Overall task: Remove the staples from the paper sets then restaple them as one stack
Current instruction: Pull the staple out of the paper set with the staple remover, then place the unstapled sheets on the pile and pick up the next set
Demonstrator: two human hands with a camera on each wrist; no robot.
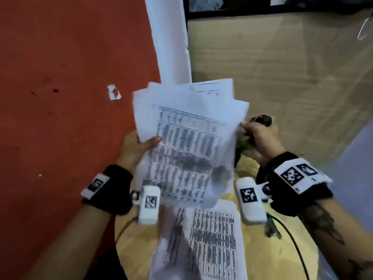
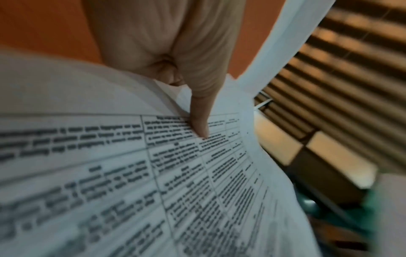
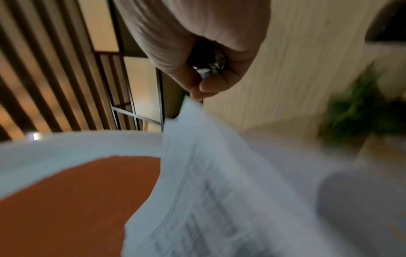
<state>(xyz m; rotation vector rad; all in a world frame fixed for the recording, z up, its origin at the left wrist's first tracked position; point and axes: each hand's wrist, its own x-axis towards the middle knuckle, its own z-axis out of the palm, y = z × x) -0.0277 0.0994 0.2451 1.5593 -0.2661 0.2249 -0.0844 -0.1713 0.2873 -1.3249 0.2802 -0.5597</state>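
Papers, printed with tables, are held fanned and lifted above the table. Left hand grips their left edge, thumb pressed on the top sheet, fingers hidden beneath. Right hand pinches the top right corner while its fingers curl round a dark tool. Another set lies flat on the table below.
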